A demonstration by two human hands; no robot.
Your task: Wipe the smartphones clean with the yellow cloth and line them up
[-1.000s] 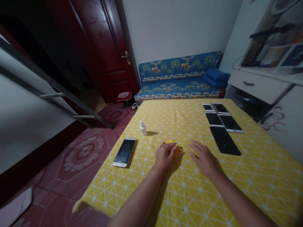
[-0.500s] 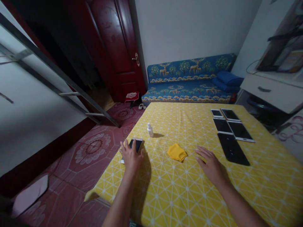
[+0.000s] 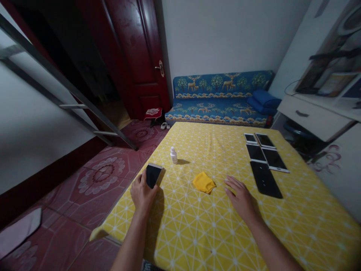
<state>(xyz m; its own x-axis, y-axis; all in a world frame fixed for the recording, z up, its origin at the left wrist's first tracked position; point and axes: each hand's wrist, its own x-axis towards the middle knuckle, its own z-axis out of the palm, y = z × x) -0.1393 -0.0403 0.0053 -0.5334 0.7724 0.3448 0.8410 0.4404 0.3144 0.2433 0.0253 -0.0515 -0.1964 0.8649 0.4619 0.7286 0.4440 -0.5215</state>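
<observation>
My left hand (image 3: 143,194) is closed around the lower part of a white-edged smartphone (image 3: 153,174) at the table's left side, thumb on one edge and fingers on the other. The phone's dark screen faces up and its far end looks slightly raised. My right hand (image 3: 239,195) rests low over the tablecloth with its fingers stretched out and nothing in it. Just left of its fingertips lies a folded yellow cloth (image 3: 204,183). Beyond the phone stands a small white bottle (image 3: 173,155), upright and capped.
Several phones lie in a group at the right, among them a black one (image 3: 265,179) and a white-framed one (image 3: 275,159). A yellow patterned cloth covers the table (image 3: 191,226). Past it are a blue sofa (image 3: 208,109), a white desk (image 3: 313,113) and a ladder (image 3: 70,90).
My left hand has gone from spread over the phone to gripping its sides, and the phone seems a little lifted. My right hand stays by the cloth. The view has shifted slightly right.
</observation>
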